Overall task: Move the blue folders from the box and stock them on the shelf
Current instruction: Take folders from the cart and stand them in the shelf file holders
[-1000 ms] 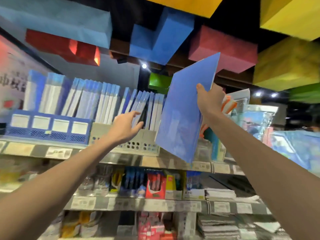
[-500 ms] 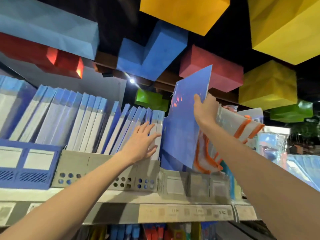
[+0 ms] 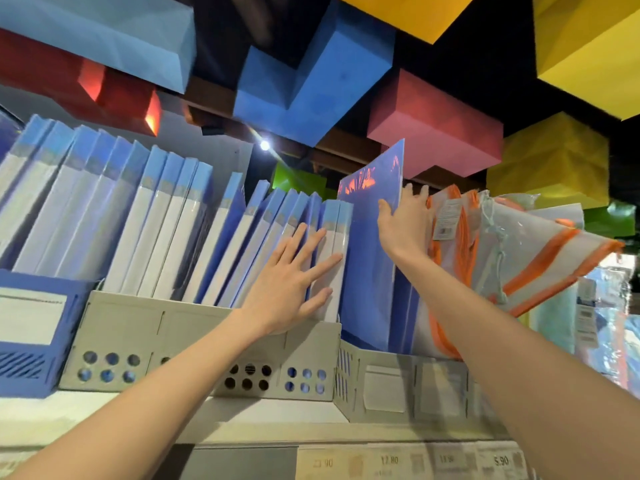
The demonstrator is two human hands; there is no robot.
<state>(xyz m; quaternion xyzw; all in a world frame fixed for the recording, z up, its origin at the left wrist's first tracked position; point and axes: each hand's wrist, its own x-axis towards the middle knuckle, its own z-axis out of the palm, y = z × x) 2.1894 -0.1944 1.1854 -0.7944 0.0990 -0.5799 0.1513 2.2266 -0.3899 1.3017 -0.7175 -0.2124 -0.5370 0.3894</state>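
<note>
A blue folder [image 3: 369, 244] stands nearly upright on the top shelf [image 3: 263, 415], its lower end down behind a grey file holder [image 3: 408, 389]. My right hand [image 3: 403, 226] grips the folder's right edge near the top. To its left stands a row of blue folders [image 3: 166, 223] with white spines, leaning in a grey file rack [image 3: 194, 344]. My left hand [image 3: 291, 285] presses flat, fingers spread, on the spines at the right end of that row. The box is out of view.
A blue file holder [image 3: 34, 330] sits at the far left of the shelf. Clear pouches with orange trim [image 3: 512, 251] lean right of the held folder. Price labels [image 3: 408, 462] line the shelf edge. Coloured blocks [image 3: 311, 77] hang overhead.
My right hand has lowered the folder from a raised tilt into the gap beside the row. My left hand has moved onto the spines and pushes them left. The view has moved closer.
</note>
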